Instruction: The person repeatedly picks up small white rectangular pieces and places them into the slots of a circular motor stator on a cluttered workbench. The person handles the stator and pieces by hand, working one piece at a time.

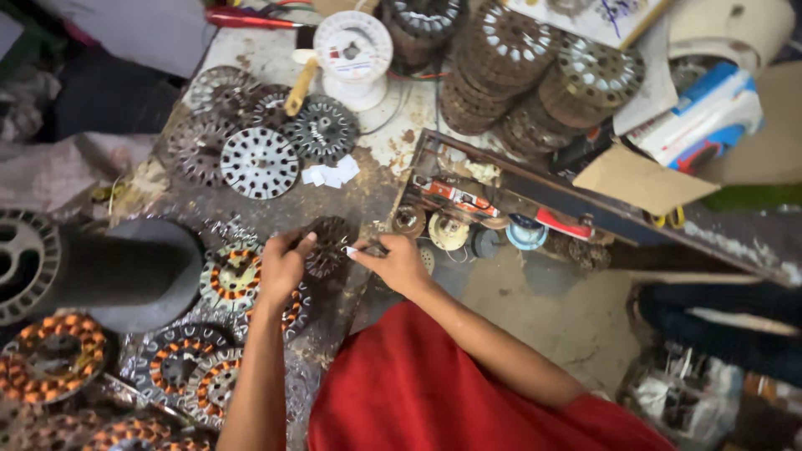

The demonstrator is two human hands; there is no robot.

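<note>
My left hand (284, 266) grips a dark round slotted stator core (327, 244) by its left edge, just above the worn bench (276, 209). My right hand (394, 261) pinches a small white slip of paper (350, 250) at the core's right edge. A little pile of the same white slips (331, 174) lies on the bench beyond the core. Under and left of my left hand lie wound stators with orange copper coils (230, 278).
Bare stator cores (259, 161) lie spread at the back left, tall stacks of them (501, 58) at the back right. A white spool (352, 54) stands behind. A black cylinder (125, 271) lies left. An open shelf (501, 221) with tape rolls sits right.
</note>
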